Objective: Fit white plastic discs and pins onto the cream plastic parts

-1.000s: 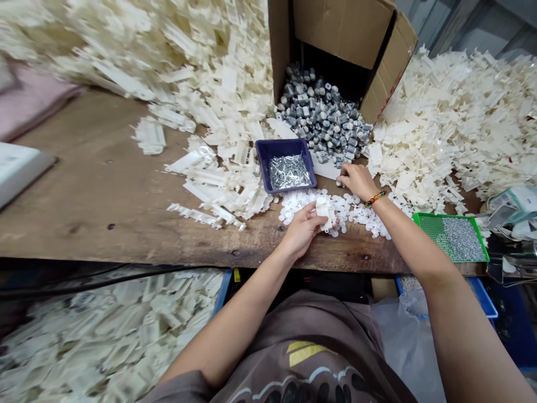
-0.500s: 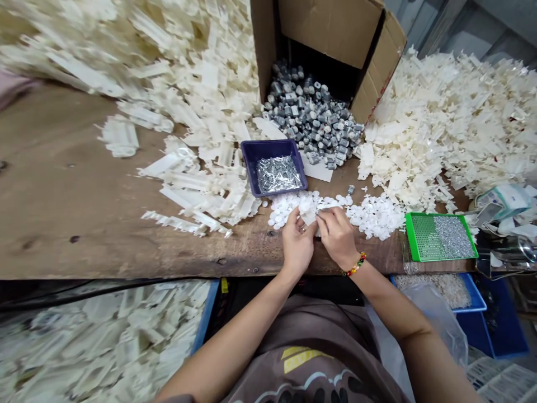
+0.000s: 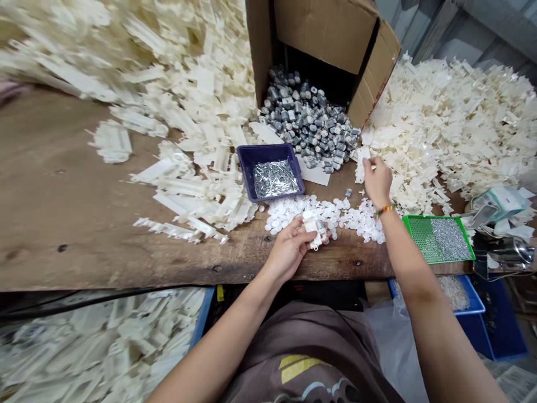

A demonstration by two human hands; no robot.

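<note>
Left hand [image 3: 289, 249] is clenching a small white plastic housing [image 3: 314, 230] at the counter's [image 3: 75, 224] front edge; right hand [image 3: 377, 178] is pinching a cream part [image 3: 361, 158] off the right-hand pile [image 3: 444, 129]. Risk, as judged: the housing is sitting just over the edge and could drop; the forearm could sweep the white discs [image 3: 356, 215] off. Open room is lying only toward the left end.

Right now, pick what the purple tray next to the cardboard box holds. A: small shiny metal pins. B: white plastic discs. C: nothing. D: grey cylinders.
A: the purple tray is filled with a heap of small shiny metal pins, while the white discs lie loose on the table in front of it and the grey cylinders spill out of the cardboard box behind it.
</note>
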